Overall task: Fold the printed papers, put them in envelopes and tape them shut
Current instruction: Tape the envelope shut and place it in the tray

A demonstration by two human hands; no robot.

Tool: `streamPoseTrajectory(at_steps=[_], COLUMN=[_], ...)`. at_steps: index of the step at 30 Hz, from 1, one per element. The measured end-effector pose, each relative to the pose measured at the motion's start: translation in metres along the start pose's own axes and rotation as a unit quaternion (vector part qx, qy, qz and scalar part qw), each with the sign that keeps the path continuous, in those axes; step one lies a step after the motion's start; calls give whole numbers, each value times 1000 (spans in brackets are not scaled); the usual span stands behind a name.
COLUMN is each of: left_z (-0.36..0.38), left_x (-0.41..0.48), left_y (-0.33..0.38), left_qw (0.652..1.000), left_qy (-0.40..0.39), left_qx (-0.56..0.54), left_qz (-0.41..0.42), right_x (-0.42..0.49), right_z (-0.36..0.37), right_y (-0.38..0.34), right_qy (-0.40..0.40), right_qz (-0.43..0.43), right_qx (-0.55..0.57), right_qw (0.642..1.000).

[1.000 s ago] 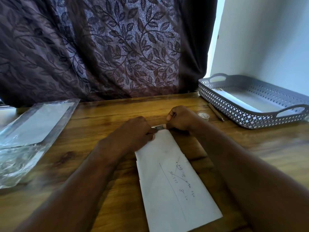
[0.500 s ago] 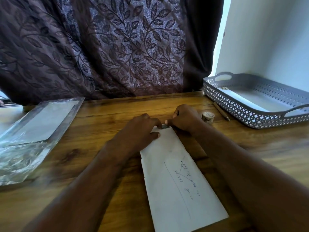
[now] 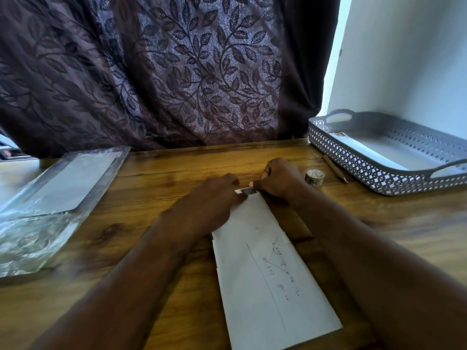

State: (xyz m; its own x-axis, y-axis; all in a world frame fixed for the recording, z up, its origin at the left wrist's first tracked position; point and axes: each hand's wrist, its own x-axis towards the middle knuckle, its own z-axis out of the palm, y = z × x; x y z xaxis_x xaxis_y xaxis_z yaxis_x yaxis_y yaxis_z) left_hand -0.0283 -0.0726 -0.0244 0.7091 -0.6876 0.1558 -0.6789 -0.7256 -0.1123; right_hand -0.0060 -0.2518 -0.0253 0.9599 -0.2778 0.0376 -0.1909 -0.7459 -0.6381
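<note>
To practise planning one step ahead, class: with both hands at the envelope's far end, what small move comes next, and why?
Probably press the tape strip down flat: the left hand and right hand pinch it at the far edge of the envelope.

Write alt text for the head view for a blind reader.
The left hand and right hand pinch a tape strip at the far end of a white envelope on a table. A tape roll, pen and grey tray lie to the right.
</note>
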Motion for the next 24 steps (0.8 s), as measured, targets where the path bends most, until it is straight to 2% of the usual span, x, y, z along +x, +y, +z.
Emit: streamPoseTrajectory(at_steps=[6,11,18,22,24], left_z=[-4,-10,-9,-10,-9], left_x=[1,-1,0,0,0], left_y=[-1,1,3,6,3], left_qw=[1000,1000,998,993,994], left_qy=[-14,-25,-34,-24,-32], left_qx=[-9,-7,-28,-71,-71], left_qz=[-6,-8,-39,-89,-75], right_x=[-1,0,-1,-3,-4], right_z=[3,10,8,7,7], right_y=[-1,-7,-5,-2,0], right_qy=[-7,8,28,55,60], right_qz=[-5,-15,0,-1,-3], right_qx=[-20,-86,-59,-39,-26], right_qw=[1000,996,998,998,998])
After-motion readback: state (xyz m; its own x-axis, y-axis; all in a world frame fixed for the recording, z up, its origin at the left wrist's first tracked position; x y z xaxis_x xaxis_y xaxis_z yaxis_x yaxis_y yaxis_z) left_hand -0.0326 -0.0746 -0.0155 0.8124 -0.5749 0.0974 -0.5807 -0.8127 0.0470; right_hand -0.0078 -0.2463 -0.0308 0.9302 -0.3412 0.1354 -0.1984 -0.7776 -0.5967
